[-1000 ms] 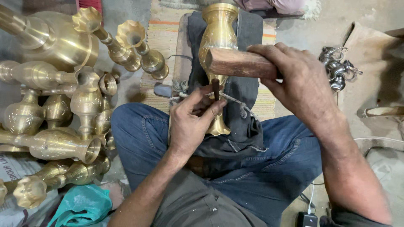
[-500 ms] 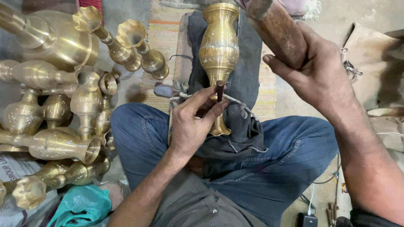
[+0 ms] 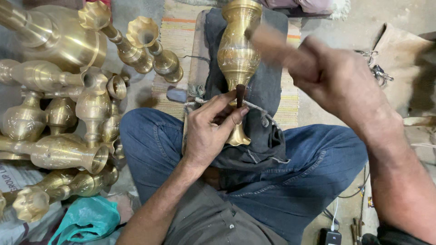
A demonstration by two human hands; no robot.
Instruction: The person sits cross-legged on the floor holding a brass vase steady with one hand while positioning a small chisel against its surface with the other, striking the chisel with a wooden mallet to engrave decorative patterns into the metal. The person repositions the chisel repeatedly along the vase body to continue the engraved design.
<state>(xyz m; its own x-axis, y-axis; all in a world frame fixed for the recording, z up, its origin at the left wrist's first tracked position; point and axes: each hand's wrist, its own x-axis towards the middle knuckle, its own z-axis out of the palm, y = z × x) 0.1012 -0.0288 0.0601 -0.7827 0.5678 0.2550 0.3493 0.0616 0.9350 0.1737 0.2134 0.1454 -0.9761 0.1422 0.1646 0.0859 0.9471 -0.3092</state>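
At the far left a heap of brass vases lies on the floor, some on their sides with fluted mouths toward the camera, two slimmer ones leaning toward a striped mat. A teal bag sits at the lower left, just beside the person's knee.

The left hand rests over the lap, thumb and fingers pinching a short dark punch that stands nearly upright. Its tip meets the lower body of a brass vase, which lies lengthwise on a dark cloth draped over the lap in blue jeans, mouth away from the person and foot toward them. A frayed cord crosses the cloth just under the fingers.

To the right, the right hand is closed in a fist round a wooden mallet, blurred by motion, raised above and just right of the vase's shoulder.

Further right, metal hooks lie on the floor near brown sacking.
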